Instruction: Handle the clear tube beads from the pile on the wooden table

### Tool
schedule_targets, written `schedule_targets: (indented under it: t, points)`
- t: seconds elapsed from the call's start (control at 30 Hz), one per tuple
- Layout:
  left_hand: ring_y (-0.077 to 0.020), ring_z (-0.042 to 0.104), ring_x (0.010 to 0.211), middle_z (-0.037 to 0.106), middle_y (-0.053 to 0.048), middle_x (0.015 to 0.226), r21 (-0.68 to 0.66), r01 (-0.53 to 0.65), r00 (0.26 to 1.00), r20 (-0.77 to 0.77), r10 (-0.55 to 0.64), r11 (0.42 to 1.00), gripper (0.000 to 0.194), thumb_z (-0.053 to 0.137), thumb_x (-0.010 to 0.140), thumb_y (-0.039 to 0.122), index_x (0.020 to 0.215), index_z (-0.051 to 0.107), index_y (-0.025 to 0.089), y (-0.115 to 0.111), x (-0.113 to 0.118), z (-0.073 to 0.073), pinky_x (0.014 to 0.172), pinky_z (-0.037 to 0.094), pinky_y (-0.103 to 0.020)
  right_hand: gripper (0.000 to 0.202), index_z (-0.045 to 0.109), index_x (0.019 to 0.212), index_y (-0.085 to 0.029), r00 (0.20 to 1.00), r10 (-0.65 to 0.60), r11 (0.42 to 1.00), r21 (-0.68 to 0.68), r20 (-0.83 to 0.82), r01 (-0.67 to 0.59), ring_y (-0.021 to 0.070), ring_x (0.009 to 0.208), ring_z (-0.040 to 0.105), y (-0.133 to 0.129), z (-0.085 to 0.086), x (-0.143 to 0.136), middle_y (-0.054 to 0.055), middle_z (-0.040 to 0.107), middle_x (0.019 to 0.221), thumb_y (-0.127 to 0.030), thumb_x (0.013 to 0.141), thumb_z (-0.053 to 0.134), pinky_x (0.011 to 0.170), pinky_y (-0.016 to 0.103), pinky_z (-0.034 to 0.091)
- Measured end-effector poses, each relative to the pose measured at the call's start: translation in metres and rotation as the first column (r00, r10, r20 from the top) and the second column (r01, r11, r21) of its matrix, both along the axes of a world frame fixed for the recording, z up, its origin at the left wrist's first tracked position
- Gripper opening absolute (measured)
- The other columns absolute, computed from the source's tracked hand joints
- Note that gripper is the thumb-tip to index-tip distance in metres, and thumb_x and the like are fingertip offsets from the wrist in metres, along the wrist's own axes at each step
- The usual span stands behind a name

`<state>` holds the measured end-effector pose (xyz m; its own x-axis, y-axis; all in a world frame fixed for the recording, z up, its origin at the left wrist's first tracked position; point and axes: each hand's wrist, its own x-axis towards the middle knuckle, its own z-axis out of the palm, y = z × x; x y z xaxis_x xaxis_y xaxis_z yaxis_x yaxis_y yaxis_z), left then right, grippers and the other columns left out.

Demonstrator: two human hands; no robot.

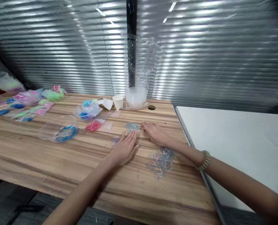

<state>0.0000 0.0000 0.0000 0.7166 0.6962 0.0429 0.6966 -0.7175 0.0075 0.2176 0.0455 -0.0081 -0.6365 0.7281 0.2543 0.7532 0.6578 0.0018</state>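
My left hand (126,148) lies flat on the wooden table with its fingers stretched out. Just beyond its fingertips is a small heap of clear, greyish-blue pieces (131,126), too small to name. My right hand (156,133) rests palm down at the right side of that heap, fingers extended. By the left fingers sits a smaller cluster of clear purplish pieces (115,140), partly hidden by the hand. Below my right forearm spreads a larger pile of small clear tube-like pieces (161,161). I see nothing held in either hand.
A round clear dish with blue bits (66,133) stands to the left, near a bag of red bits (93,125). Behind are a paper cup (118,102) and a tall plastic bag with white contents (136,97). Colourful packets (27,101) lie far left; a white surface (235,137) adjoins at right.
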Motion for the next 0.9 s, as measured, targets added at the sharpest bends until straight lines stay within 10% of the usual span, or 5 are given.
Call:
schedule_targets:
  t: [0.9]
  points:
    - [-0.0242, 0.022, 0.139, 0.029, -0.017, 0.147, 0.042, 0.021, 1.0, -0.005, -0.021, 0.999, 0.056, 0.01, 0.1, 0.038, 0.142, 0.025, 0.004, 0.005, -0.001, -0.005, 0.113, 0.012, -0.047, 0.039, 0.05, 0.124, -0.005, 0.999, 0.01, 0.999, -0.031, -0.038, -0.012, 0.0226, 0.122, 0.047, -0.01, 0.0, -0.005, 0.019, 0.051, 0.13, -0.007, 0.088, 0.038, 0.103, 0.04, 0.036]
